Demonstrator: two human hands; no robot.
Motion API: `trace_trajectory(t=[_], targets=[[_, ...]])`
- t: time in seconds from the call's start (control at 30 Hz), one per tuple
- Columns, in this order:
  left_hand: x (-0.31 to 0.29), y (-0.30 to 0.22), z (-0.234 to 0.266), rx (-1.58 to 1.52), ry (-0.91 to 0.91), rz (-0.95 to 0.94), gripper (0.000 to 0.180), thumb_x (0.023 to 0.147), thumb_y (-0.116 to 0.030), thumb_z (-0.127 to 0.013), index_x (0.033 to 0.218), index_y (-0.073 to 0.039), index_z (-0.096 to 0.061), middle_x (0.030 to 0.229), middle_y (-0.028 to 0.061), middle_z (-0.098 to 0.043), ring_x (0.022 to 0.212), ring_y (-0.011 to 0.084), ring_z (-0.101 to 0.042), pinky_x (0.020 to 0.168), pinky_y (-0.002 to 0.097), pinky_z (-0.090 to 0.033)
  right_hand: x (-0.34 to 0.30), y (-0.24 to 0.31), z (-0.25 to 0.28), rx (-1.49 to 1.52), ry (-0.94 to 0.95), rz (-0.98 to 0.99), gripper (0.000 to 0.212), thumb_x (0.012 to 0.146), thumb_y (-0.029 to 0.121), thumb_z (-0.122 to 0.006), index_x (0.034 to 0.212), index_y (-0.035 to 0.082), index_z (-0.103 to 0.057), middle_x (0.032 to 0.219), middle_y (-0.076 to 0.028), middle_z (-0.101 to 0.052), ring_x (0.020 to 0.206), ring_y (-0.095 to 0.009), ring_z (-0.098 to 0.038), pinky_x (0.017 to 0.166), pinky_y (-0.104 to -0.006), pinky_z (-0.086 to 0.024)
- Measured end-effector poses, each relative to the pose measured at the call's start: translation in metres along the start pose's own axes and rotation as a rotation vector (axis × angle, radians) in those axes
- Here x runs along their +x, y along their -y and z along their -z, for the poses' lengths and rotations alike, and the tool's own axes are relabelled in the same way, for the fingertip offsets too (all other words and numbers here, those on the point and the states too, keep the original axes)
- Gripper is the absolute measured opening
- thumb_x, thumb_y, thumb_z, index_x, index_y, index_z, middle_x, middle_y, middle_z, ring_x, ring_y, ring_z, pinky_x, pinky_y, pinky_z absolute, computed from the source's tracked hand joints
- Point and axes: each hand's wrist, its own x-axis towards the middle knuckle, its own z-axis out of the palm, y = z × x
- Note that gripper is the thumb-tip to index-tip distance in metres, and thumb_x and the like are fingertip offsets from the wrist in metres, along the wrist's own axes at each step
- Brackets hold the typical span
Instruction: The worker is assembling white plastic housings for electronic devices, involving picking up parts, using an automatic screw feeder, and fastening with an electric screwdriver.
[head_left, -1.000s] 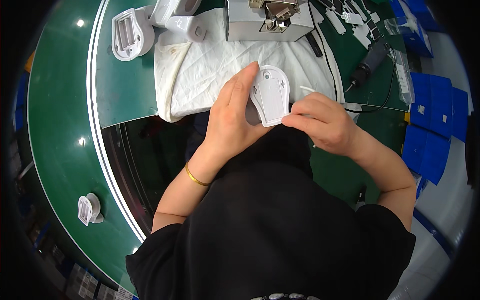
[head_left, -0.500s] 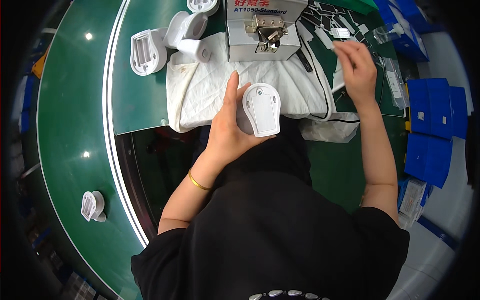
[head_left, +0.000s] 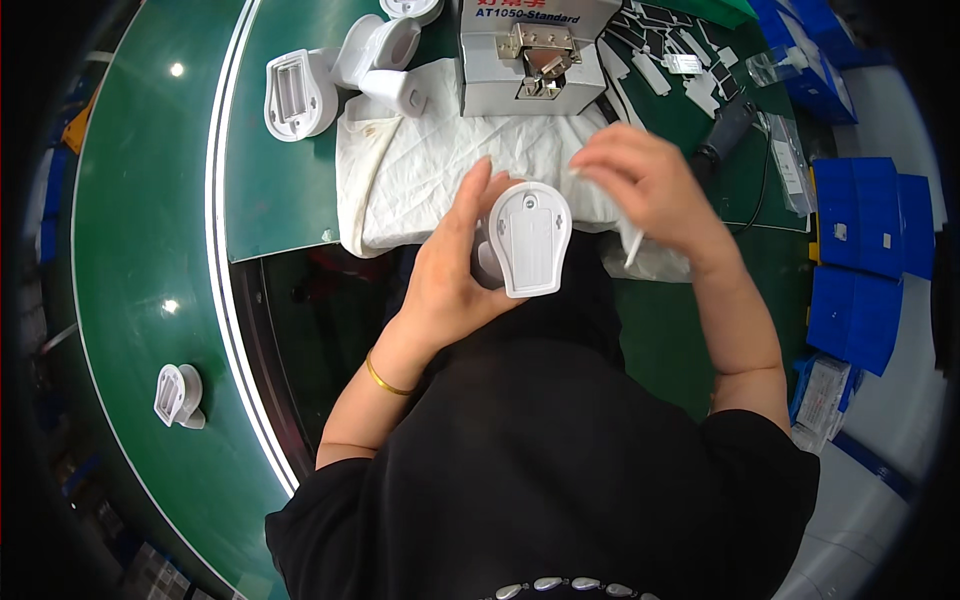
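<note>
My left hand is wrapped around a white plastic housing. The housing's rounded base faces up, showing a recessed panel with a round screw hole near its far end. To the right, my right hand hangs over the white cloth. Its thumb and fingers are pinched together, slightly blurred; whether a small piece sits between the fingertips is too unclear to tell. A gap separates the right fingertips from the housing.
A grey machine with a metal front fitting stands at the far middle. White housings lie left of it; flat white and black parts are scattered right. A dark cylindrical tool lies nearby. Another housing sits on the green left surface. Blue bins stand right.
My right hand has swung left from the scattered parts to near the held housing, uncovering the dark tool. My left hand has brought the housing slightly right and nearer to me.
</note>
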Motion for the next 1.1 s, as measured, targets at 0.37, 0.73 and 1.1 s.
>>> trace_trajectory(t=[0.37,0.73,1.1], targets=[[0.003,-0.002,0.008,-0.236,-0.223,-0.044,0.127,0.062,-0.014,-0.093,0.156,-0.005,-0.009,0.14,0.0243,-0.049,0.128,0.034,-0.054,0.105,0.0427,-0.045,-0.017,-0.012,-0.013,0.671,-0.063,-0.049,0.053,0.087,0.013,-0.074,0.134,-0.001,-0.054,0.132,-0.012,-0.059,0.122,-0.024,-0.056,0.107,-0.0377,-0.041],[-0.014,-0.032,0.086,0.462,-0.057,-0.181,0.063,0.064,-0.004,-0.082,0.123,-0.011,-0.062,0.132,0.0171,-0.055,0.127,0.0389,-0.053,0.103,0.0444,-0.046,-0.005,0.058,-0.054,0.821,0.4,-0.229,0.053,0.081,0.01,-0.08,0.126,0.0,-0.053,0.109,-0.004,-0.064,0.101,-0.01,-0.058,0.089,-0.0262,-0.046],[0.016,0.163,0.319,0.548,-1.095,0.494,0.045,0.077,-0.02,-0.083,0.105,0.001,-0.055,0.103,0.0164,-0.068,0.092,0.0289,-0.068,0.081,0.0402,-0.054,0.014,0.073,-0.043,0.827,0.309,-0.072,0.048,0.088,0.005,-0.072,0.131,-0.004,-0.054,0.106,-0.012,-0.068,0.097,-0.018,-0.065,0.091,-0.0299,-0.05]])
